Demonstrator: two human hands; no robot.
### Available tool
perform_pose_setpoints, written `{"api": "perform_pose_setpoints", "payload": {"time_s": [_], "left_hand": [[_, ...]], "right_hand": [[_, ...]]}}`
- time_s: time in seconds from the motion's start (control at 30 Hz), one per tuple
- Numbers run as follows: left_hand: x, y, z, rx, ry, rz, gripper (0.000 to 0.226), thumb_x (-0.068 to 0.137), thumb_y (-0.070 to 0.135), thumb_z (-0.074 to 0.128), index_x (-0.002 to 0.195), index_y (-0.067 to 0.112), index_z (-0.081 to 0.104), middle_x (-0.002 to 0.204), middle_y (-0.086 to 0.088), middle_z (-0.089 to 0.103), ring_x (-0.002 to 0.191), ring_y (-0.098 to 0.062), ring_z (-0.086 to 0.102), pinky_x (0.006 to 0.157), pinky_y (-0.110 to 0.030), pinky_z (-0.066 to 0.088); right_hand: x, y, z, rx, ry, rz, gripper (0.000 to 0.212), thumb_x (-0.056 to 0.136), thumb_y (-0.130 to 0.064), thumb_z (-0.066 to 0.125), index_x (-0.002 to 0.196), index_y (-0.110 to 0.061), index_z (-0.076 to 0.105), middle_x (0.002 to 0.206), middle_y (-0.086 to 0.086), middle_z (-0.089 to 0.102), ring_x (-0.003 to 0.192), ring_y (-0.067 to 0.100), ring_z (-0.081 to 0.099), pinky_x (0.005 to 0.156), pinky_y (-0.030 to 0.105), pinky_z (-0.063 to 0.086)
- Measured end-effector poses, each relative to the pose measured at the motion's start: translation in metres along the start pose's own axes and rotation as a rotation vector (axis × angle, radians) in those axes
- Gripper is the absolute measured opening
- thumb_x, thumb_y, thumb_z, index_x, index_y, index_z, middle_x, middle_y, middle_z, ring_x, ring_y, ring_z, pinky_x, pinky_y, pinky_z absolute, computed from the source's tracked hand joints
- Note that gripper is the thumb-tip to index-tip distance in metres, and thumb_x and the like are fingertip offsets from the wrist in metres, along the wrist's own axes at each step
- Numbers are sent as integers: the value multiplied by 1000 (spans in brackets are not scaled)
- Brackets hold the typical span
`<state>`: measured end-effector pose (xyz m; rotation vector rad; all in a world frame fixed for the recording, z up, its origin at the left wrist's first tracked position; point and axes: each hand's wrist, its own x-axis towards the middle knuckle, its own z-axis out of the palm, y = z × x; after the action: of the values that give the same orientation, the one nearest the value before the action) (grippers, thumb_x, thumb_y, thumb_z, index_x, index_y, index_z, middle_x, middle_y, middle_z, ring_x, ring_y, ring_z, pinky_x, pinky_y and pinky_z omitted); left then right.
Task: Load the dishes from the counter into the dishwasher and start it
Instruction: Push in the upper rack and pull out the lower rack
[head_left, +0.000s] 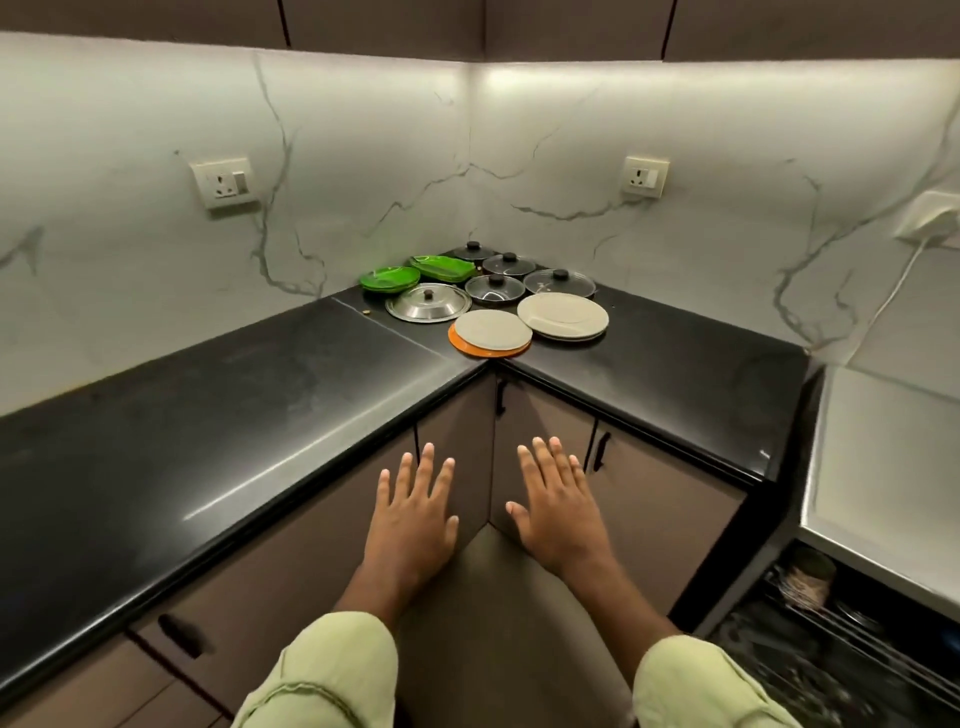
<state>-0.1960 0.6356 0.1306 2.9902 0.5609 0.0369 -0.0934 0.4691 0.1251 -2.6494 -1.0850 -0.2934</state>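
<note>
Black counter ran round the corner of a kitchen with white marble walls. Closest of all, two bare hands were held out flat in front of the brown cupboard doors, lower than the counter edge. The left hand and the right hand were side by side, apart, palms down. Both were wide open with straight, spread fingers, and they held nothing. Pale green sleeves covered the arms.

A dishwasher rack stood pulled out, low down and well to the right of the steel lid. What was in it was too blurry to tell.

All the dishes sat on the counter, in its corner, around one round steel lid with a small dark knob. Just in front and to the right of that lid lay one orange plate with a pale plate on top. Further right was a small stack of pale plates. Right of the steel lid and behind it were four glass lids with black knobs, close together. Behind it were two piles of shiny green plates.
</note>
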Motion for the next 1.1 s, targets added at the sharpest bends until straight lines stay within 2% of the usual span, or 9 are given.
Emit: {"api": "perform_pose_setpoints", "payload": {"time_s": [0.4, 0.67, 0.9, 1.1], "left_hand": [[100, -39, 19, -3, -28, 58, 75, 101, 43, 40, 158, 26, -5, 164, -6, -18, 151, -30, -14, 120, -49, -7], [219, -28, 12, 44, -32, 22, 74, 101, 44, 40, 158, 26, -4, 165, -6, -16, 152, -30, -12, 120, -50, -6], [305, 0, 15, 41, -84, 45, 73, 102, 44, 39, 158, 27, -5, 164, -5, -17, 151, -29, -15, 119, -50, -9], [362, -16, 24, 26, -171, -19, 75, 102, 45, 41, 158, 27, -5, 165, -6, -15, 151, -31, -13, 122, -53, -4]], "right_hand": [[107, 13, 38, -15, -28, 64, 76, 97, -41, 50, 156, -15, 11, 163, 11, 8, 150, 25, -4, 119, 39, -2], [200, 70, 57, -27, -63, 67, 75, 99, -42, 46, 157, -18, 4, 164, 8, 1, 151, 24, -8, 118, 38, -9], [275, 127, 68, -39, -82, 79, 76, 98, -40, 49, 157, -19, 6, 164, 8, 3, 151, 25, -7, 121, 41, 0], [335, 150, 89, -51, -147, 41, 76, 98, -39, 50, 157, -20, 5, 164, 8, 0, 151, 25, -8, 121, 40, 0]]}}
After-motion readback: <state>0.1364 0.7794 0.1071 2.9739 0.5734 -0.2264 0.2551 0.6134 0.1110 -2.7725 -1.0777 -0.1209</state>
